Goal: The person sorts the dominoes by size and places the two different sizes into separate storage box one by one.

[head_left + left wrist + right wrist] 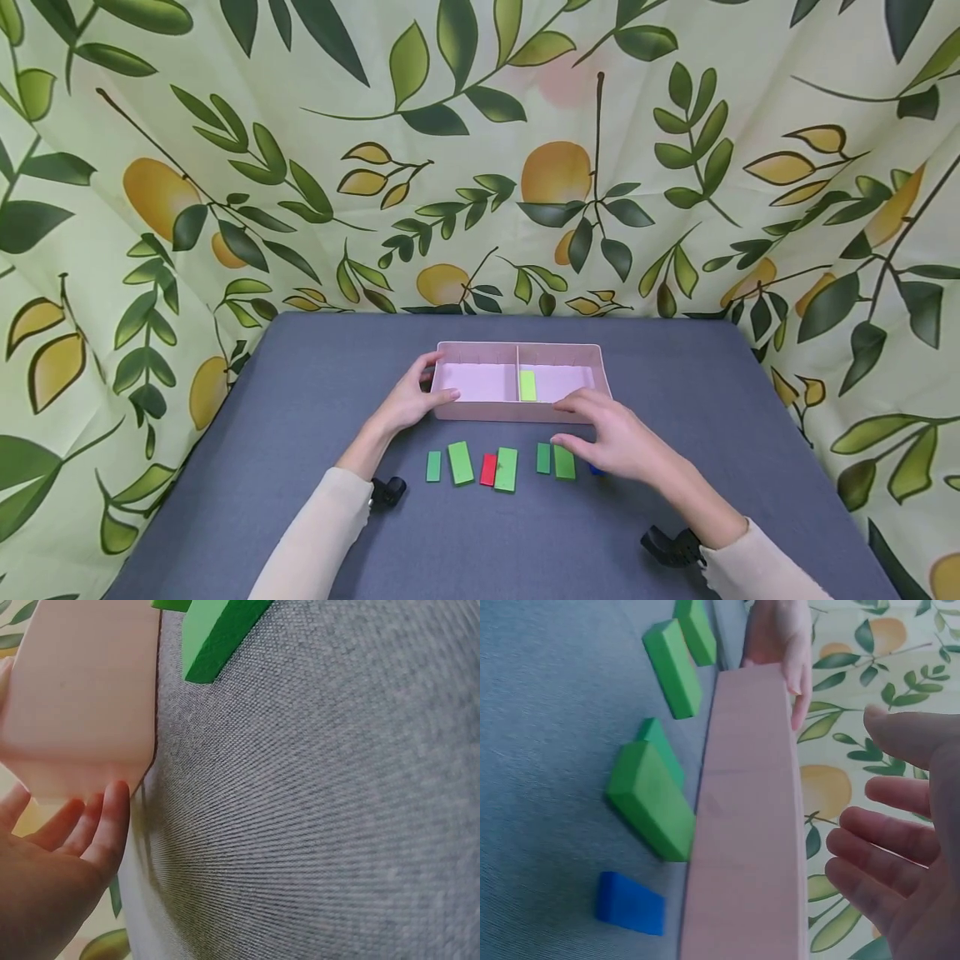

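A pink two-compartment box (480, 411) stands on the table. My left hand (408, 398) grips its left end, thumb over the front rim and fingers at the end wall, as the left wrist view also shows. Its right compartment holds one yellow-green block (528, 386) beside the divider. My right hand (622, 437) hovers near the box's front right edge, fingers relaxed and nothing in them. Below that hand a blue block (632, 904) lies on the cloth, mostly hidden in the head view. Near it are a light green block (564, 462) and a darker green one (543, 458).
Farther left in the row in front of the box lie a small dark green block (433, 467), a red block (489, 470) and two light green blocks, one tilted (461, 463). A grey-blue cloth (360, 358) covers the table. A leaf-patterned curtain (480, 150) hangs behind.
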Tool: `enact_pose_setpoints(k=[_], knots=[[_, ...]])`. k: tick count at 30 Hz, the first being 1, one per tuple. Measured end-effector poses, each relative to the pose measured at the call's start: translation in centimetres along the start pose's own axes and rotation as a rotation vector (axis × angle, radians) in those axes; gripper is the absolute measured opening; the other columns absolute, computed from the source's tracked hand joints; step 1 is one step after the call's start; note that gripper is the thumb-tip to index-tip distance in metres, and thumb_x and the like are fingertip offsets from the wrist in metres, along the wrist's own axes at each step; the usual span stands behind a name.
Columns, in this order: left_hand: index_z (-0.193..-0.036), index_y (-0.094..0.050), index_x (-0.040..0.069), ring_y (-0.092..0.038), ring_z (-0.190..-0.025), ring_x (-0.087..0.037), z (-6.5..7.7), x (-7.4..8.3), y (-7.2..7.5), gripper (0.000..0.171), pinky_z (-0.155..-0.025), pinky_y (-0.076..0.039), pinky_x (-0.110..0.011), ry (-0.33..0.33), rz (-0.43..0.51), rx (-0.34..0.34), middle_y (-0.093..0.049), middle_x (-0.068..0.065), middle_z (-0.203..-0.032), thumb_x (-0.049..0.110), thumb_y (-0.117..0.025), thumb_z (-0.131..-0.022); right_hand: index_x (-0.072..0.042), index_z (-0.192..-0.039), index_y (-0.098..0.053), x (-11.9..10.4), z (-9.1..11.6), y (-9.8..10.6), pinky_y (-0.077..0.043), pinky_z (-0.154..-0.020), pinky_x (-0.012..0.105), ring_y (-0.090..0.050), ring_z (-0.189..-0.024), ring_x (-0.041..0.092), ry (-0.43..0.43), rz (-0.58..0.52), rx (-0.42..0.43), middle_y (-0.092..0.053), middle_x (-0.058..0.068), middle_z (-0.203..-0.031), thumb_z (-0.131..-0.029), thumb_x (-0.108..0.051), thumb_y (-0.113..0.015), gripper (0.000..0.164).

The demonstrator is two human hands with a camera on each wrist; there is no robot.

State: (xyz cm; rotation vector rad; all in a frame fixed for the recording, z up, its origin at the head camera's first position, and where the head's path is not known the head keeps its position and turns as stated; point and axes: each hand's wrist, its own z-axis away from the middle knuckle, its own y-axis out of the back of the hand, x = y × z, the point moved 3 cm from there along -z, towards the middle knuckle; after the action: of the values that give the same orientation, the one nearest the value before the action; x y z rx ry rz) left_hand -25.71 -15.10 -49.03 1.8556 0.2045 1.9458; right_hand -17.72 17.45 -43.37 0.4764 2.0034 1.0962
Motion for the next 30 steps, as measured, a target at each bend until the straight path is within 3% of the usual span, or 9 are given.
enact_pose_setpoints(k=[11,20,30], knots=[[-0.155,-0.039,0.013,-0.044,-0.136,-0.038,-0.1,-0.1,0.0,0.083,-0.108,-0.036,-0.058,-0.009,0.0,-0.001,-0.04,-0.015,-0.155,0.025,-0.083,-0.086,-0.009,-0.122,-0.07,0.5,2.0,-1.8,-0.054,-0.093,0.045,-0.063,-0.11,0.018,-0.056,0.062,-0.024,-0.066,-0.001,-0.12,-0.084,-0.037,-0.083,0.049],[-0.155,-0.039,0.012,-0.043,-0.137,-0.038,0.1,0.1,0.1,0.083,-0.108,-0.036,-0.058,-0.012,0.004,-0.004,-0.039,-0.016,-0.156,0.024,-0.083,-0.086,-0.009,-0.119,-0.07,1.3,3.0,-4.0,-0.054,-0.087,0.039,-0.058,-0.106,0.014,0.013,0.145,-0.036,-0.063,-0.002,-0.115,-0.083,-0.041,-0.084,0.05],[-0.154,-0.04,0.014,-0.043,-0.138,-0.039,0.1,0.1,0.1,0.081,-0.109,-0.035,-0.059,-0.009,0.001,-0.002,-0.039,-0.015,-0.157,0.025,-0.083,-0.086,-0.008,-0.121,-0.068,1.4,3.0,-5.5,-0.05,-0.081,0.035,-0.051,-0.097,0.013,0.062,0.254,-0.113,-0.058,-0.001,-0.112,-0.08,-0.041,-0.086,0.055]])
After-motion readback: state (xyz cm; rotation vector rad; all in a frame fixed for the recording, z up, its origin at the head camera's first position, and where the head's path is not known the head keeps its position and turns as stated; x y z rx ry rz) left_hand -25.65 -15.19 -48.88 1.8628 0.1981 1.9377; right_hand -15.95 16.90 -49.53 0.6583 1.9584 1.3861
